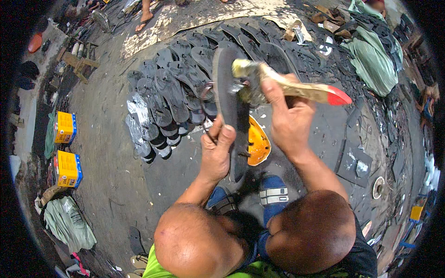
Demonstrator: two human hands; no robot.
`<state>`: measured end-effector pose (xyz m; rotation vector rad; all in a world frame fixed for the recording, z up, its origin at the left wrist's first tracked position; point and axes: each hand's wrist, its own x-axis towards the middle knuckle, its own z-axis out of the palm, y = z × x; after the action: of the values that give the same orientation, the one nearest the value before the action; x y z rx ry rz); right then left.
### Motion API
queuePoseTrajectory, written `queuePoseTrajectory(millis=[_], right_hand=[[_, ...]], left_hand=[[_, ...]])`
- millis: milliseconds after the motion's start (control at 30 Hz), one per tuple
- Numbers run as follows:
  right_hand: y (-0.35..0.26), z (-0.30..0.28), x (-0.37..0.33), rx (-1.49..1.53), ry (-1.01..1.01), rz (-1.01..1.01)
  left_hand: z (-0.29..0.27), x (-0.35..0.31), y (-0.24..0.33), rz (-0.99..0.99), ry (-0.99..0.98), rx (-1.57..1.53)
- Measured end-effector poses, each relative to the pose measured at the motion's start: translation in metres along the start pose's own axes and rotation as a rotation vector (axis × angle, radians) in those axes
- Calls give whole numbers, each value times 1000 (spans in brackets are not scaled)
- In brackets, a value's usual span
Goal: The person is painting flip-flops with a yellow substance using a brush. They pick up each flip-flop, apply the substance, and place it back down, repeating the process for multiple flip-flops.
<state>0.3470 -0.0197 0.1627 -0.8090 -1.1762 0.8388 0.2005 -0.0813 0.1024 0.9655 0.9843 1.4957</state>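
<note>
My left hand (217,148) grips a black flip-flop (227,83) by its lower part, holding it on end with the toe up. A dark strap loop sticks out at its left side. Closed around the pale handle of a paintbrush (320,92) with a red tip is my right hand (292,118). The brush's head is smeared by motion and lies against or just in front of the flip-flop's right side; contact is hard to tell. Below the flip-flop, partly hidden by it, an orange-yellow bowl (259,143) with small black pieces rests on the floor.
Rows of black flip-flops (171,92) cover the floor ahead. Two yellow-blue boxes (67,169) and a pale green sack (69,222) stand at left. Another green sack (371,60) and rubber scraps (354,162) lie right. A person's foot (143,21) shows at the far edge.
</note>
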Motion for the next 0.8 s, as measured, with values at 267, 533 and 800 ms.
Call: queuePoseTrajectory(millis=[267, 533, 800], right_hand=[[-3, -6, -15, -40, -90, 82], [5, -30, 20, -233, -584, -287], [20, 7, 5, -407, -242, -220]], left_hand=[[11, -5, 11, 56, -48, 81], [-3, 3, 17, -130, -92, -294], [-16, 6, 11, -114, -69, -173]])
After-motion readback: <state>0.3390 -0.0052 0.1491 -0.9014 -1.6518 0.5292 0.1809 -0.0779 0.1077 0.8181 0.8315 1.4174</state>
